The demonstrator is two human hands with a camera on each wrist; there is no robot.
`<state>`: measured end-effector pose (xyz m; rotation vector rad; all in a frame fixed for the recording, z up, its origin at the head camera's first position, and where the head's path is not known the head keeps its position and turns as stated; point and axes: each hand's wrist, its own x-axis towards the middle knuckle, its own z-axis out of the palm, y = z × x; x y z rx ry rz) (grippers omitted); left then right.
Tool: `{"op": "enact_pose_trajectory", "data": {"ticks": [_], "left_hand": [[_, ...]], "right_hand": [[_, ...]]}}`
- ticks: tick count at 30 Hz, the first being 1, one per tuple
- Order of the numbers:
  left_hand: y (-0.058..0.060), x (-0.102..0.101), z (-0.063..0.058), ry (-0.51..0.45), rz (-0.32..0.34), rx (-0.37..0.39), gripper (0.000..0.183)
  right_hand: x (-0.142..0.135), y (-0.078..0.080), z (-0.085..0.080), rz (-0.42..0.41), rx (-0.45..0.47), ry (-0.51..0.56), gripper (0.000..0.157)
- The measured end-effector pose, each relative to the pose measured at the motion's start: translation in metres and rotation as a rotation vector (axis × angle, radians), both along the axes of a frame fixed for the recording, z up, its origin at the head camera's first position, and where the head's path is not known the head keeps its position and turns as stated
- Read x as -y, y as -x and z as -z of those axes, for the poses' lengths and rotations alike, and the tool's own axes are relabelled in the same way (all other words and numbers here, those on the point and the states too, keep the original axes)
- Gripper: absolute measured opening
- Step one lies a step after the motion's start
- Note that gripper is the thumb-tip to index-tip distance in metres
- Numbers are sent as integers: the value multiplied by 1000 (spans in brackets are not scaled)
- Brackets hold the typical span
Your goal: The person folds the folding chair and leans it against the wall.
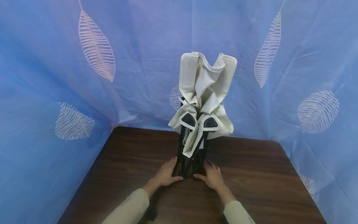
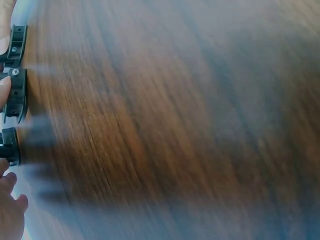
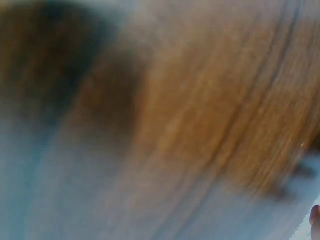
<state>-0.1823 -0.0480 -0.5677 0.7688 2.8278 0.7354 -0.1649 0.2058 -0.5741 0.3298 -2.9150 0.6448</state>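
A folded chair with cream fabric (image 1: 208, 84) and a black frame stands upright on the dark wooden table (image 1: 246, 186). Its legs (image 1: 185, 165) are bunched together, with black plastic feet (image 2: 18, 95) at the tabletop. From the left, my left hand (image 1: 167, 174) touches the base, thumb at a near foot and straight fingers reaching along the side. My right hand (image 1: 213, 175) mirrors it on the right, its thumb pointing in toward the feet. In the right wrist view only a fingertip (image 3: 315, 217) shows at the edge; the chair is out of that view.
Blue cloth (image 1: 148, 62) printed with white leaves hangs behind the table and along both sides. Wood tabletop extends to the left and right of the chair. The cream fabric rises well above the hands and overlaps the back cloth.
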Motion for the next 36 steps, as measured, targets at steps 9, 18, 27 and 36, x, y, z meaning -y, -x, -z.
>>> {"op": "enact_pose_trajectory", "data": {"ticks": [9, 18, 27, 36], "left_hand": [[11, -3, -3, 2, -26, 20, 93], [27, -5, -12, 69, -11, 38, 94], [37, -7, -16, 103, -31, 70, 95], [49, -13, -13, 106, -47, 70, 96]], "right_hand": [[4, 10, -2, -8, 51, -4, 69], [9, 21, -3, -4, 84, -12, 68], [10, 30, -12, -26, 132, -38, 72], [11, 38, -11, -11, 172, -26, 76]]}}
